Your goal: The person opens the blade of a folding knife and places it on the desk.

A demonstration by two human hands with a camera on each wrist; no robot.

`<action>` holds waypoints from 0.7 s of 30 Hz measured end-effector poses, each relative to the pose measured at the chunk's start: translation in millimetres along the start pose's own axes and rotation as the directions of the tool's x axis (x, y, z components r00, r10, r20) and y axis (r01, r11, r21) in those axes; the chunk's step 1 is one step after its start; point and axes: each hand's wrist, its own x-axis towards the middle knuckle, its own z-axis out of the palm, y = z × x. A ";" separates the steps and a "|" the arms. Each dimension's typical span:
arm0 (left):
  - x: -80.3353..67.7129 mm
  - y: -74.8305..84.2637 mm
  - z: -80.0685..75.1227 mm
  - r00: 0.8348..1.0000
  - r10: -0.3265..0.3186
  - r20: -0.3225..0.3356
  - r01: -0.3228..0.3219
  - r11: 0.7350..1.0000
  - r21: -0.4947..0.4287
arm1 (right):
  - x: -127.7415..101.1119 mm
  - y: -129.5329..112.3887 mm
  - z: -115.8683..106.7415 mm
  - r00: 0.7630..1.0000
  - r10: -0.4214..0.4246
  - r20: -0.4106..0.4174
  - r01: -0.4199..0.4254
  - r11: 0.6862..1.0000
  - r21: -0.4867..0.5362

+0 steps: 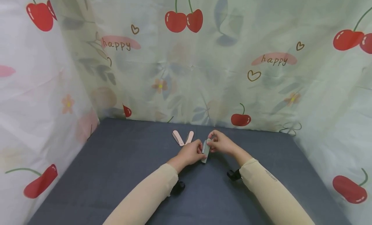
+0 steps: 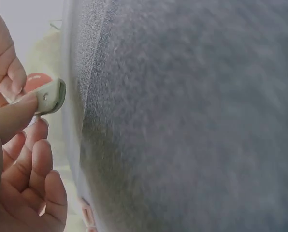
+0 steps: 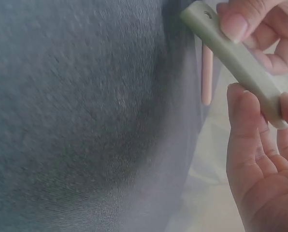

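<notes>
A slim pale green folding tool (image 1: 206, 150), with a small hole near one end, is held between both hands above the dark table. My left hand (image 1: 190, 152) pinches its near end, the thumb lying flat by the hole in the left wrist view, where the tool's end (image 2: 49, 98) shows a slot. My right hand (image 1: 222, 143) pinches the far end between thumb and fingertips. In the right wrist view the tool (image 3: 236, 60) slants between the left hand (image 3: 260, 24) above and the right hand (image 3: 262, 169) below.
Just beyond my left hand, a pink folding tool (image 1: 178, 138) lies spread in a V on the dark cloth-covered table (image 1: 130, 163). A printed curtain (image 1: 191, 73) with cherries surrounds the table at the back and sides. Black wrist cameras hang under both sleeves.
</notes>
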 end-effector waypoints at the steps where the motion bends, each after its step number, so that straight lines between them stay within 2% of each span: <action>1: -1.1 -0.3 -1.0 1.000 0.012 0.003 -0.012 1.000 0.000 | -1.7 -0.2 0.8 1.000 -0.009 0.005 0.009 1.000 -0.005; 15: -20.2 7.0 -13.1 0.992 0.105 0.072 -0.108 0.993 0.041 | -26.5 -4.8 11.1 0.994 -0.097 0.042 0.099 0.994 -0.042; 21: -27.1 7.3 -16.3 0.987 0.119 0.105 -0.122 0.992 0.015 | -36.1 -7.9 15.0 0.988 -0.137 0.073 0.140 0.990 -0.038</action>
